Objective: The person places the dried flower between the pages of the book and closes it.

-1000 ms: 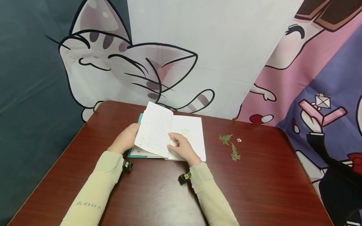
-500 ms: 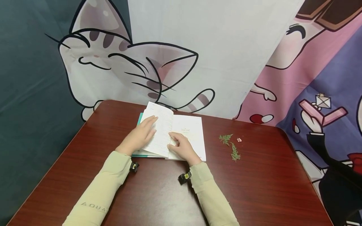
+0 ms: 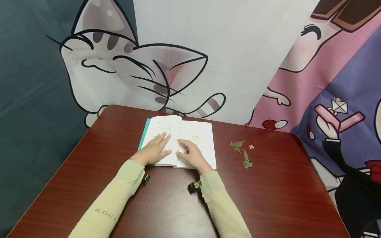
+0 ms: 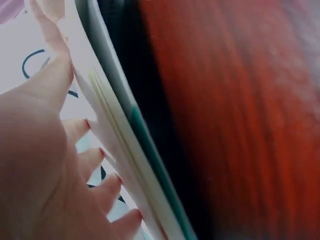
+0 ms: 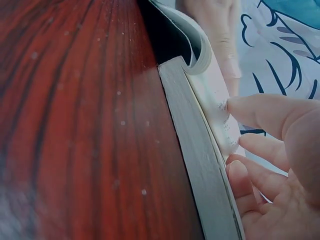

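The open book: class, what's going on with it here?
A person is handling an open book on a table. The left hand rests with fingers spread on the left page; the right hand touches the book near its fold. Two green sprigs and a small pink flower lie to the book's right.

Reddish-brown wood-grain tabletop (image 3: 282, 198), rounded far corners; on it: teal-edged open book (image 3: 178, 132), two green leafy sprigs (image 3: 237, 146), small pinkish flower (image 3: 251, 146) near them, right of book
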### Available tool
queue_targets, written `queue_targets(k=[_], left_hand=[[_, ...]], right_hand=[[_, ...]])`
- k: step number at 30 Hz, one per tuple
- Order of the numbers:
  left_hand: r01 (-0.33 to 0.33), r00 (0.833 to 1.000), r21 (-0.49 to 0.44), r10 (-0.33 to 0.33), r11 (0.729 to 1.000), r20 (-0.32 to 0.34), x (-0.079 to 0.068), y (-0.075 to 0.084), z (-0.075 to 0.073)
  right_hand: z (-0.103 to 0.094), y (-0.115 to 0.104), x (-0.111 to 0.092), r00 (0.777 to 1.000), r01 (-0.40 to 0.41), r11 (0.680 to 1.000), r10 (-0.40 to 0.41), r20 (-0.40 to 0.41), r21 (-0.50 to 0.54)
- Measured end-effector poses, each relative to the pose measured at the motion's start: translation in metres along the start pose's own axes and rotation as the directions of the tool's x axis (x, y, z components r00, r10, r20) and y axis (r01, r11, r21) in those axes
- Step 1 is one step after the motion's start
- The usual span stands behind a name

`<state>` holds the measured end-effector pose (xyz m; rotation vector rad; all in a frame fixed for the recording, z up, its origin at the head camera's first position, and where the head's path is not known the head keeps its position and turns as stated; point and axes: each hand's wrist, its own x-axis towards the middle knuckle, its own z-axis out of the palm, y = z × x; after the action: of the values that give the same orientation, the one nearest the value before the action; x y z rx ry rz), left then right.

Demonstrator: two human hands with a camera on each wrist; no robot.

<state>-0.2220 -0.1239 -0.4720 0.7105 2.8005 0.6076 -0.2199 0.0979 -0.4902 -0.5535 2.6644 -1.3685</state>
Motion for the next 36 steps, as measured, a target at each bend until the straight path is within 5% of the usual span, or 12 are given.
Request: queue_targets(k=[12,18,27,36], left_hand=[[0.091,0.979,-0.004,-0.088,0.996,0.183,0.002,0.004,-0.001],[0.109,0.972,-0.026,-0.101,0.994,0.212,0.002,0.003,0.001],[0.119,0.966,0.008,-0.118,0.993,0.232,0.002,0.005,-0.004],[0.107,0.972,0.011,-0.107,0.994,0.209,0.001,0.003,-0.002]], right_hand=[[-0.002,0.004,0.0,0.999,-0.032,0.999,0.031,0.04,0.035],[-0.014,0.002,-0.005,0.998,-0.028,0.998,0.024,0.064,0.064],[-0.051,0.003,-0.013,0.993,-0.024,0.999,0.026,-0.114,0.025],[-0.089,0.01,-0.024,0.955,-0.093,0.995,0.077,-0.288,-0.041]])
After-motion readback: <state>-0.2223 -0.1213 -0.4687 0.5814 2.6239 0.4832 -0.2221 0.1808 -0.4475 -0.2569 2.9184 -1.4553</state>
